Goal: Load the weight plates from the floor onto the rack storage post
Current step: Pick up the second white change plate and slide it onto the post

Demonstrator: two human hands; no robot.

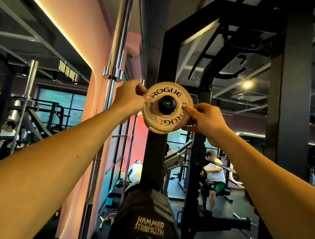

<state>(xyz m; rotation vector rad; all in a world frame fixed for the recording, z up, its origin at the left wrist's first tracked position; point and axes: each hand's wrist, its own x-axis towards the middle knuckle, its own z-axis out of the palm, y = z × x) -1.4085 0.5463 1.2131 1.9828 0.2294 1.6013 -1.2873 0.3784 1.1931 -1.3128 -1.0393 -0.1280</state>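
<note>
— Now, item one: what is on the upper peg?

— Small tan plate (166, 108), lettered ROGUE, face toward the camera. Its centre hole sits around the black end of the storage post (166, 106) on the black rack upright (165, 63). There looks to be more than one thin plate stacked there; I cannot count them.

— Hands?

— Left hand (128, 99): fingers curled round the plate's left rim, thumb pressed on its face. Right hand (203, 118): same grasp on the right rim, thumb tip on the face. Both arms stretched out at about head height.

— Step in hand?

— By my reading, seating the plate: it is on the post but both hands hold it, so it is not yet let go. How far back along the post it sits cannot be told from the front.

— Next move calls for?

— Probably an even push from both thumbs so the plate slides straight and does not bind on the post, then opening both hands.

— Other stock?

— Large black plate (148, 227), marked HAMMER STRENGTH, on a lower peg of the same upright. Chrome barbell (120, 33) standing upright just left of the rack. Other people training in the background. No plates on the floor show from this angle, so what remains to load cannot be judged.
</note>
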